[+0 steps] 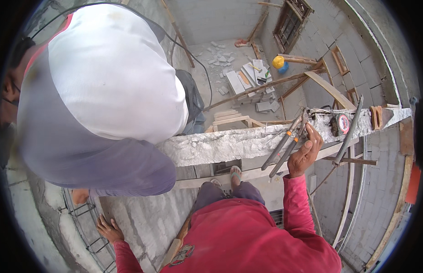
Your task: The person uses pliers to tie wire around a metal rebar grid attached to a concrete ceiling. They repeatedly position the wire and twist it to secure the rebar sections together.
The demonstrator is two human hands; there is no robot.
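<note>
My right hand [305,154] rests at the edge of a rough concrete wall top [220,148], its fingers stretched over the edge. Right beside the fingers lie long-handled pincers [284,144] with dark handles and orange bands; the handles jut past the wall's near side. Farther right on the wall top are a red and white tape measure [343,123], a grey metal bar [349,132] lying across, and a handsaw [379,117] with a wooden handle. At lower left, my left hand [110,230] lies with fingers spread on concrete beside a rebar cage [86,209].
A co-worker in a white and grey shirt [113,73] bends close on my left, one hand [79,196] near the rebar. Far below are stacked blocks [252,77], rubble and a yellow helmet [278,62]. Timber braces [329,88] lean at right. My feet [236,172] are near a plank.
</note>
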